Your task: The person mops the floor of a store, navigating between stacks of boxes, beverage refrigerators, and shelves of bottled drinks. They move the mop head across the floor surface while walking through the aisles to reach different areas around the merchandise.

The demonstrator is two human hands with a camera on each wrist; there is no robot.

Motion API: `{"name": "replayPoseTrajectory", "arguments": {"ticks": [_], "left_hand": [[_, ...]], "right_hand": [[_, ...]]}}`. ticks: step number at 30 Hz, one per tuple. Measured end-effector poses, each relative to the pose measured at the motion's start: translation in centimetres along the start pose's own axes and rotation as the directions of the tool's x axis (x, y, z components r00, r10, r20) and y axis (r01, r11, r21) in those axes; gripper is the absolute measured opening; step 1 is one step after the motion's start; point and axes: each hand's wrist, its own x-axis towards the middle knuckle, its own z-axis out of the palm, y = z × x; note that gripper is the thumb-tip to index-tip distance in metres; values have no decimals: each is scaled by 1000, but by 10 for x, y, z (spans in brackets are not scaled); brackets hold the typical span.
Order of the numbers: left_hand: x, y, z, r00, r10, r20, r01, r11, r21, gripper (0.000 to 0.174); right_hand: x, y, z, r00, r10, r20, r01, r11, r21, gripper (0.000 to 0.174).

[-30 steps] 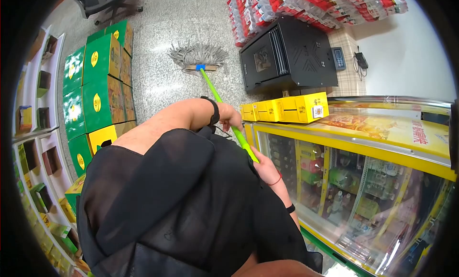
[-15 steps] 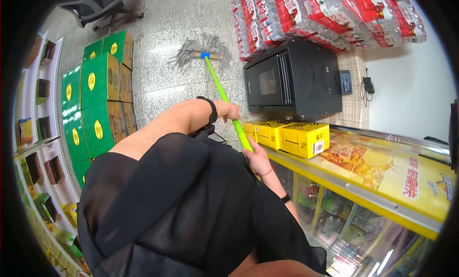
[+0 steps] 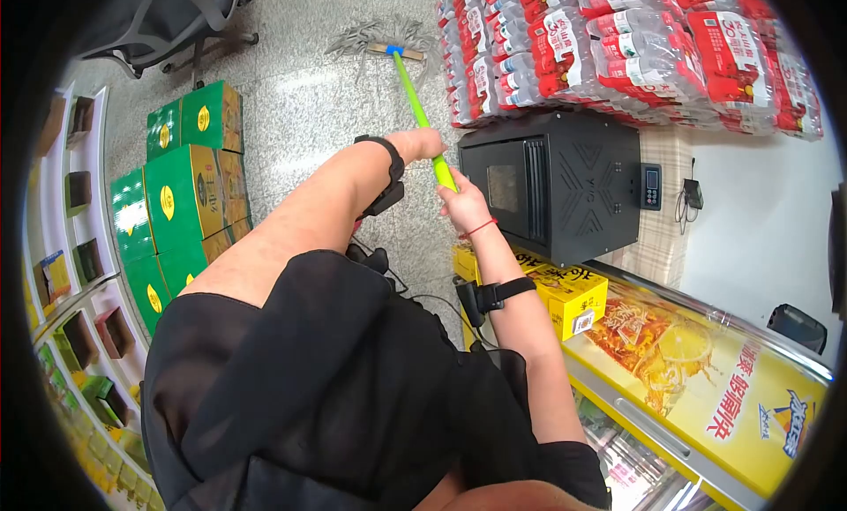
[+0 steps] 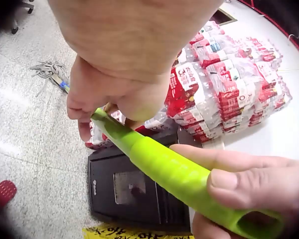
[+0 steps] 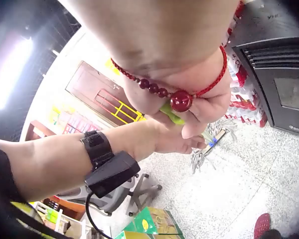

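A mop with a bright green handle (image 3: 411, 95) reaches forward, its grey string head (image 3: 371, 40) spread on the floor at the top of the head view. My left hand (image 3: 418, 144) grips the handle partway down. Behind it, close to my body, my right hand (image 3: 466, 204) holds the thick end grip. In the left wrist view, the right thumb (image 4: 224, 180) lies along the ribbed green grip (image 4: 169, 172), which has a loop hole at its end. A red bead bracelet circles the right wrist, and the right wrist view shows only a bit of green between the fingers.
On the right stand a black cabinet (image 3: 573, 189), stacked bottle packs (image 3: 565, 48), yellow boxes (image 3: 573, 292) and a freezer counter (image 3: 653, 343). Green cartons (image 3: 181, 198) and shelves (image 3: 79, 246) line the left side. An office chair (image 3: 168, 17) stands at the upper left.
The mop head has moved forward, away from me, along the floor. Both hands have gone forward with the handle, and the right arm now reaches out farther. The view has shifted too.
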Motion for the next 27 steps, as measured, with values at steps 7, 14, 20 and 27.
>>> {"name": "replayPoseTrajectory", "arguments": {"ticks": [7,14,20,27], "left_hand": [[-9,-6,14,999,-15,31,12,996,88,54],[-52,-4,57,967,-48,250,48,999,4,62],[-109,17,131,897,-30,442,26,1000,16,75],[-158,49,209,774,-41,632,15,999,46,57]], "right_hand": [[7,52,18,999,47,12,-44,976,-212,62],[-79,51,24,986,141,94,-128,983,-130,63],[-161,119,24,980,119,162,-84,975,-206,63],[-270,192,15,987,-105,125,126,976,-175,59]]}}
